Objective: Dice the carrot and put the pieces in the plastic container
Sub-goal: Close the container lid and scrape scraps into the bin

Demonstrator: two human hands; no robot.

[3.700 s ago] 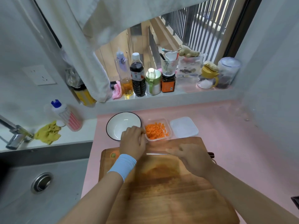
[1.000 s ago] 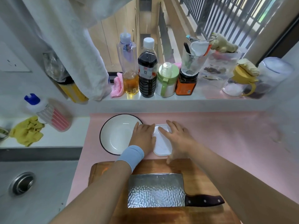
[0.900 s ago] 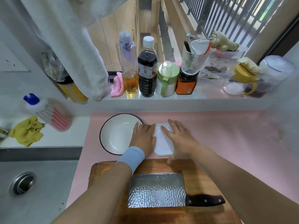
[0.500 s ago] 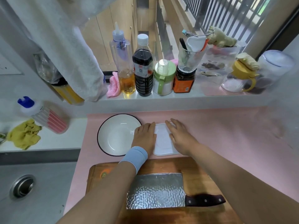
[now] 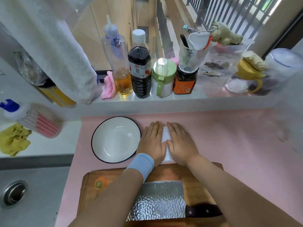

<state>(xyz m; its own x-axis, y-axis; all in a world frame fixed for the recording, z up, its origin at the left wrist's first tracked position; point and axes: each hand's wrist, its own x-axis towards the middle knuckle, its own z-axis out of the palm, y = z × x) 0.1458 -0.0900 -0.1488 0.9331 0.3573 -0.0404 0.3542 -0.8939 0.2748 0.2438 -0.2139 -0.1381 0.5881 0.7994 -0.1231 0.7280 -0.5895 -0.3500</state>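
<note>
The plastic container [image 5: 166, 138] sits on the pink counter behind the wooden cutting board [image 5: 170, 172], with its white lid on. Only a strip of lid shows between my hands, and the carrot pieces inside are hidden. My left hand [image 5: 153, 141] lies flat on the lid's left half, fingers straight. My right hand [image 5: 181, 143] presses flat on the right half. A carrot end stub [image 5: 100, 183] lies at the board's left edge. The cleaver [image 5: 158, 203] rests flat on the board with its dark handle to the right.
A white bowl with a dark rim [image 5: 98, 141] stands just left of my left hand. Bottles and jars [image 5: 139, 69] crowd the window ledge behind. A sink [image 5: 14, 194] lies at the lower left, with a yellow cloth [image 5: 13, 141] and a dish-soap bottle [image 5: 31, 120] above it.
Since 3.7 s ago the lid went onto the container and the cleaver was laid down. In the last second both hands slid together and flattened over the lid.
</note>
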